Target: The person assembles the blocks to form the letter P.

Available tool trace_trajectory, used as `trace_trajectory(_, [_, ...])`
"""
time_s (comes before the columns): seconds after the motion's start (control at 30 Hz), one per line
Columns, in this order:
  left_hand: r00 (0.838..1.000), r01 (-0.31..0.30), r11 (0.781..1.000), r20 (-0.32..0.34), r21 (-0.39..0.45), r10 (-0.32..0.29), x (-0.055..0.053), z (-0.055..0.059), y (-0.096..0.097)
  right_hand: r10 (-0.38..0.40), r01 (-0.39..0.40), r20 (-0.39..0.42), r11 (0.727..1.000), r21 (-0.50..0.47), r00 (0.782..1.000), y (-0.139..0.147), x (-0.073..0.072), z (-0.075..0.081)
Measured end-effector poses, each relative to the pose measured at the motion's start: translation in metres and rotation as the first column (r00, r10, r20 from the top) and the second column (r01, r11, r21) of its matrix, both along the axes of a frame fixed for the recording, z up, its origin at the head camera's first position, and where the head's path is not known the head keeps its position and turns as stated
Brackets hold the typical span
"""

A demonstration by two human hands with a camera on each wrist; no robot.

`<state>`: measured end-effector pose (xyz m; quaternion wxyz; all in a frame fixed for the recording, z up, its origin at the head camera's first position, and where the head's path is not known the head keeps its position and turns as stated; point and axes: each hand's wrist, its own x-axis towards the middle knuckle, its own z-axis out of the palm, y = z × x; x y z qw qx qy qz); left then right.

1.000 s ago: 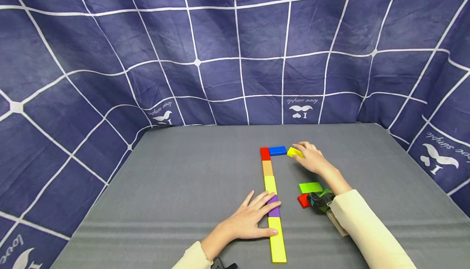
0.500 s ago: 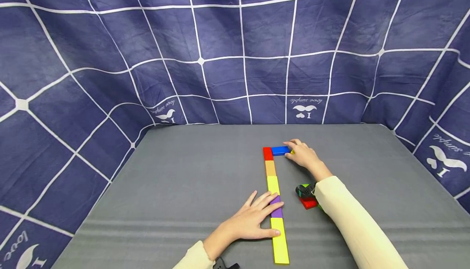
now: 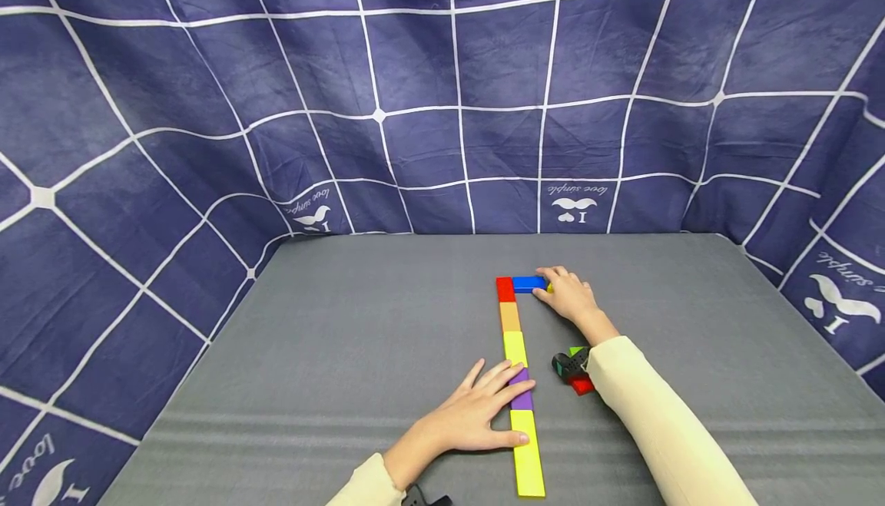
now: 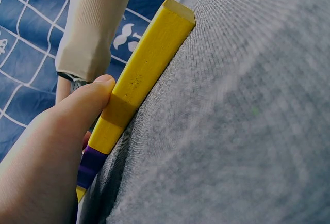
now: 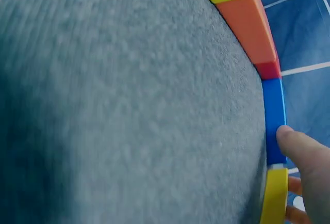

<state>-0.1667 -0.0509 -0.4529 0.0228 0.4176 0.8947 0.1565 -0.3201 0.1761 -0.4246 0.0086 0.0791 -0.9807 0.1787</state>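
Note:
A straight row of flat blocks runs away from me: long yellow (image 3: 528,471), purple (image 3: 522,401), yellow (image 3: 514,345), orange (image 3: 508,316) and red (image 3: 505,289). My left hand (image 3: 466,418) rests along its left side, fingers spread over the purple block and thumb on the long yellow one. From the red end a blue block (image 3: 527,284) points right, with a small yellow block (image 5: 275,198) following it end to end. My right hand (image 3: 571,297) straddles their joint, thumb against the blue block and fingers behind. It mostly hides the small yellow block in the head view.
Under my right wrist, partly covered by the black wrist device (image 3: 570,366), lie a red block (image 3: 583,386) and a green one (image 3: 575,350). A blue gridded curtain (image 3: 415,153) hangs behind and beside the grey tabletop (image 3: 359,322).
My right hand has brought the small yellow block leftward to the blue block's end, and its thumb and fingers now reach over the blue block. The left hand stays on the row.

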Motion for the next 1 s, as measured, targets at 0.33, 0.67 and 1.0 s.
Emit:
trace_trajectory(0.33, [1.0,-0.013,1.0,-0.009,-0.002,0.013,-0.001,-0.001,-0.002,-0.048,0.049,0.025,0.997,-0.062,0.999,0.018,0.011,0.006])
trace_trajectory(0.67, [1.0,-0.002,1.0,-0.003,0.006,0.002,-0.001,-0.001,-0.001,-0.041,0.044,0.031,0.993,-0.109,0.999,0.021,0.013,0.002])
trace_trajectory(1.0, [1.0,-0.001,1.0,0.0,0.003,0.001,0.001,0.0,-0.001,-0.081,0.08,-0.001,0.99,-0.112,0.997,0.019,0.014,-0.001])
